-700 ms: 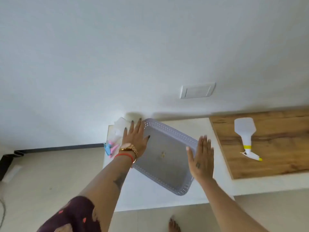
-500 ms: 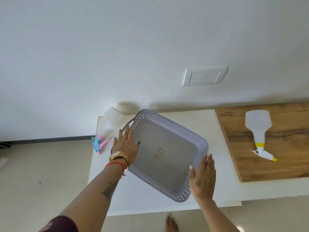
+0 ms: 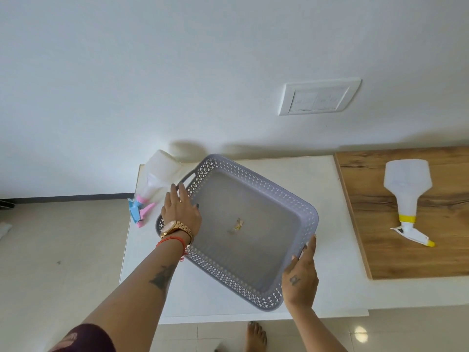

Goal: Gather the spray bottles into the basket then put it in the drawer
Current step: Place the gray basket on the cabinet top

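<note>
Bare white bench (image 3: 327, 199) lies open between the grey perforated plastic basket (image 3: 253, 196) and the wooden board (image 3: 406, 260); left, the pink-and-blue-nozzled spray bottle (image 3: 152, 189) lies just beside the basket.
</note>
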